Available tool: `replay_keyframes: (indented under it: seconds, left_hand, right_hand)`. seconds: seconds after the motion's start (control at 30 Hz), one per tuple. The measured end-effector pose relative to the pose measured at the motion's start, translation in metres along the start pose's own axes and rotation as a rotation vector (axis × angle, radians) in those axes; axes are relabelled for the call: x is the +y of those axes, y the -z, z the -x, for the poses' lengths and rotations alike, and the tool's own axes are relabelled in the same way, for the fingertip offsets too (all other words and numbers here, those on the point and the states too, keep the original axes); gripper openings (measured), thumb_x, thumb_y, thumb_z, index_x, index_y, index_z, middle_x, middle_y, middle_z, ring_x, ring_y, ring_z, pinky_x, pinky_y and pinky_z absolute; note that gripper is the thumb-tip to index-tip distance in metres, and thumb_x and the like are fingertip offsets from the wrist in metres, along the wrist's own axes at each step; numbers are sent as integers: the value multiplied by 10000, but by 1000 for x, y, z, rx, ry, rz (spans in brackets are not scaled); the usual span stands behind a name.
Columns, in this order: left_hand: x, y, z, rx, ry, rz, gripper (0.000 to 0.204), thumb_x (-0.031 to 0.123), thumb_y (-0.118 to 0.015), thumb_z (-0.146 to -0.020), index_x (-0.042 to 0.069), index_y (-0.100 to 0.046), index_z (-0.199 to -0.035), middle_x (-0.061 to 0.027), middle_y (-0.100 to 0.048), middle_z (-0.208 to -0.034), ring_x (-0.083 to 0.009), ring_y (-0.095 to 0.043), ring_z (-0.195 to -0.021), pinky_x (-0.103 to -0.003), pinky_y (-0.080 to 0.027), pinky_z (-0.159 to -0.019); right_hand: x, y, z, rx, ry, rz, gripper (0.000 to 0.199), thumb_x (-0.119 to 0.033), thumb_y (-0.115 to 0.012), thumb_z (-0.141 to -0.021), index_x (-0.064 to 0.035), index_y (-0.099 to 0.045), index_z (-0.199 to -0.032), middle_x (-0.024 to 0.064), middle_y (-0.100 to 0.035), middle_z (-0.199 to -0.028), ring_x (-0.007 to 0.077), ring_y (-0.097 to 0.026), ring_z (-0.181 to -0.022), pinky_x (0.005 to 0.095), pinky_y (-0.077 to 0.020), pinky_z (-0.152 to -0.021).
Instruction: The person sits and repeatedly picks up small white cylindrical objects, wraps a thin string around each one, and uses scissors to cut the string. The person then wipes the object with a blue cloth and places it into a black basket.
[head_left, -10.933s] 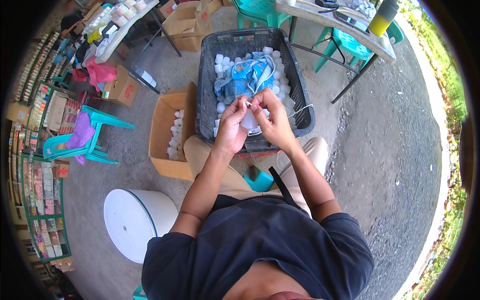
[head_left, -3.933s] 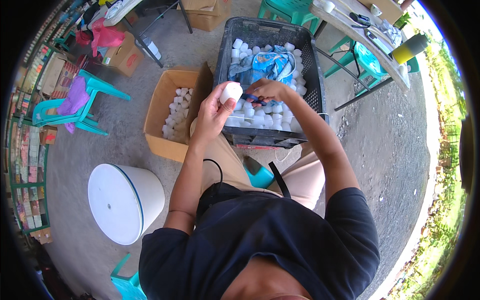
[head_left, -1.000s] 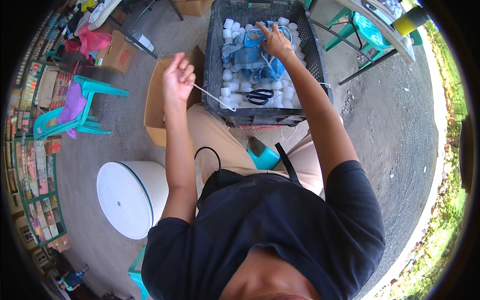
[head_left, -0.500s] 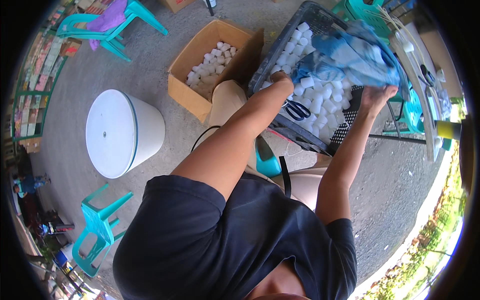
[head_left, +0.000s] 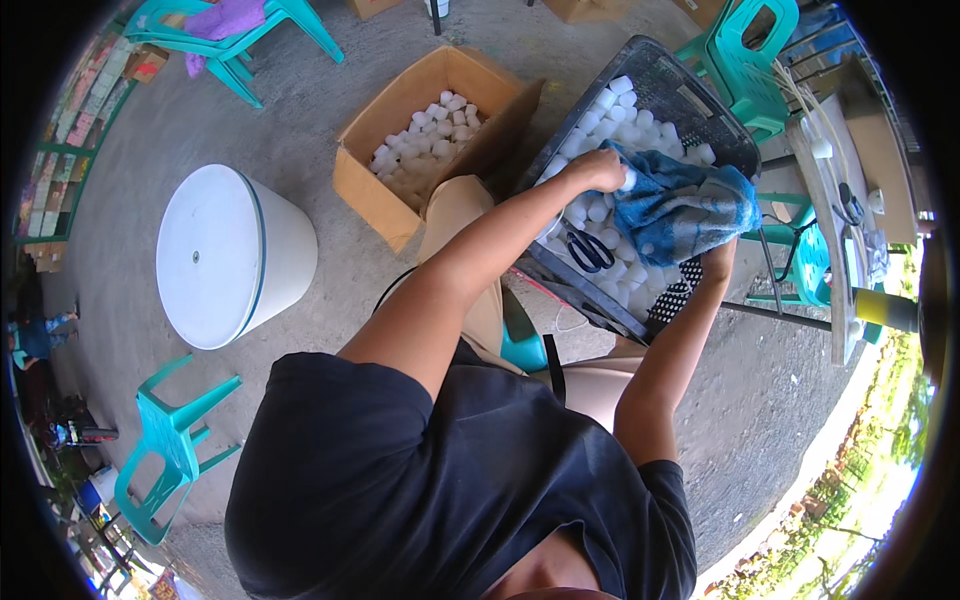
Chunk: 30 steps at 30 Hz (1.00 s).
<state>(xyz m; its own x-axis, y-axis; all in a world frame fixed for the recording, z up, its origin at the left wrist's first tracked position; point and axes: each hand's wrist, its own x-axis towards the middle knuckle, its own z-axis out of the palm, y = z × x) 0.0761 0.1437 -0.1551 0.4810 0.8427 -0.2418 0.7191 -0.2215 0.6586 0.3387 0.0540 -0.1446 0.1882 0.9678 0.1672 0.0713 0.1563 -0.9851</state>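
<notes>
A black plastic crate (head_left: 692, 82) in front of me holds many small white cylindrical pieces (head_left: 605, 108). Over its right part lies a bunched blue towel (head_left: 690, 205) with pale patches. My left hand (head_left: 602, 170) is closed at the towel's left edge, with a white cylinder (head_left: 628, 181) showing at its fingertips. The towel's lower right edge is in my right hand (head_left: 717, 261), whose fingers are mostly hidden under the cloth. Dark-handled scissors (head_left: 588, 251) lie near the crate's close side, below my left hand.
Left of the crate stands an open cardboard box (head_left: 375, 205) with more white pieces. Farther left is a white lidded drum (head_left: 212, 258). Green plastic chairs (head_left: 170, 445) stand around. A table (head_left: 845, 300) with cords and a yellow cylinder (head_left: 885, 310) stands at right.
My left hand has moved right from the crate's left side to the towel. My right hand has come down and left, bringing the towel lower, and more of the crate's far end shows.
</notes>
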Motion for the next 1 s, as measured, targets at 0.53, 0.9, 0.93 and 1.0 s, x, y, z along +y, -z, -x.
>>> replay_keyframes:
  seconds: [0.53,0.9,0.93,1.0]
  left_hand:
    - [52,-8,34,329,-582,552,272,242,-384,-1016,2,-483,-1094,-222,-616,-992,-369,-609,-892,-421,-460,-770]
    - [43,10,22,46,-178,1389,324,260,-344,-1005,45,-571,-1091,-87,-628,-1057,-165,-610,-959,-307,-495,-808]
    - [44,8,22,58,-181,1352,335,276,-347,-1007,46,-576,-1094,-90,-631,-1063,-168,-615,-960,-311,-493,-825]
    - [44,6,22,85,-186,1280,359,309,-354,-1011,49,-585,-1101,-96,-636,-1075,-174,-625,-962,-321,-489,-858]
  right_hand:
    - [-38,-96,-1,129,-102,-322,196,-132,-562,-913,-14,-648,-1045,56,-654,-910,135,-626,-775,297,-535,-664]
    - [-60,-107,12,-37,13,-292,374,-65,-715,-810,1,-585,-1154,83,-655,-1038,140,-628,-872,312,-541,-770]
    - [-59,-109,12,-9,62,-247,337,-55,-707,-809,3,-602,-1123,77,-662,-1006,136,-628,-854,308,-540,-761]
    - [-56,-109,8,44,157,-155,265,-34,-691,-808,7,-635,-1063,65,-677,-943,130,-629,-819,300,-537,-745]
